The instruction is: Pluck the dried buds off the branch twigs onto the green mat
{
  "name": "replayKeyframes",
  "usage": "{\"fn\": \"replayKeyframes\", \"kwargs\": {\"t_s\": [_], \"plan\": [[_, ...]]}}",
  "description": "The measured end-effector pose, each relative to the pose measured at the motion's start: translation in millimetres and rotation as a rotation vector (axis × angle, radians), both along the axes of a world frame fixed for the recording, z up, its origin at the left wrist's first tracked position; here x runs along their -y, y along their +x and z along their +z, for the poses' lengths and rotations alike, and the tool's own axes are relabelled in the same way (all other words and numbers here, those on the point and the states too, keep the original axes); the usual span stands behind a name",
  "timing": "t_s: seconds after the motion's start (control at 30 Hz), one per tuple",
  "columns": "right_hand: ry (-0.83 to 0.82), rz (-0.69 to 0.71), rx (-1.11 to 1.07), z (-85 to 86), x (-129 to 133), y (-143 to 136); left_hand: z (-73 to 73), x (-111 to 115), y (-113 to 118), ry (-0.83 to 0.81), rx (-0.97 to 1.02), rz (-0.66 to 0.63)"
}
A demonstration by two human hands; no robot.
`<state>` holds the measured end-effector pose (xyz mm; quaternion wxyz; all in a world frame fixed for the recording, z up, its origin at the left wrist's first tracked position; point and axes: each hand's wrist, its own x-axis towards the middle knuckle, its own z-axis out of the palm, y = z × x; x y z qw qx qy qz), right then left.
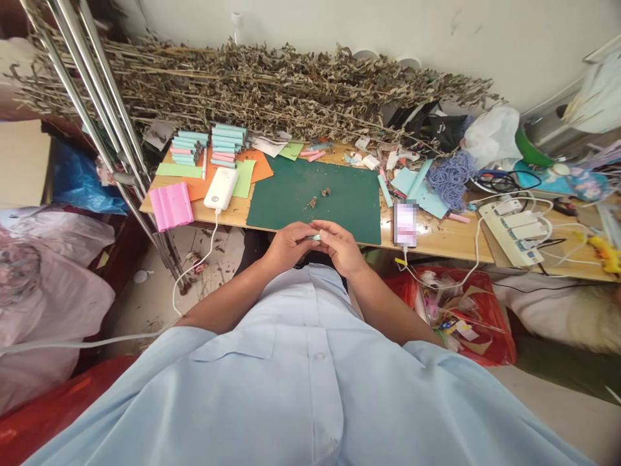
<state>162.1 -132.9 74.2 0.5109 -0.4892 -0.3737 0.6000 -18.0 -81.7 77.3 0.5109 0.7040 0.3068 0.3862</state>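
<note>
My left hand (290, 246) and my right hand (340, 247) meet at the near edge of the green mat (281, 188). Between their fingertips they pinch a small light-blue paper roll (315, 237), mostly hidden by the fingers. Beyond the hands, two small clumps of dried leaf (312, 202) lie on the mat. Light-blue and pink paper rolls (228, 141) are stacked behind the mat's left side. A white power bank (220, 188) with a cable rests left of the mat, and a phone (405, 224) lies to its right.
Dried plant stalks (291, 90) run along the back. Purple yarn (452, 173) and a power strip (514, 226) with cables are on the right. Metal poles (104, 116) stand at the left. A red bag (490, 323) sits below the table's right side.
</note>
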Motion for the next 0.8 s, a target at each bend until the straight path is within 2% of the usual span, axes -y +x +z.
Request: {"fn": "replayKeyframes", "kwargs": {"t_s": [0.33, 0.8], "plan": [[0.043, -0.007, -0.093, 4.1, 3.5, -8.1, -7.4, -2.8, -2.5, 0.095, -0.026, 0.012], [-0.007, -0.038, -0.093, -11.4, 3.4, -9.7, -9.7, -2.1, -3.3, 0.225, -0.086, -0.024]]}}
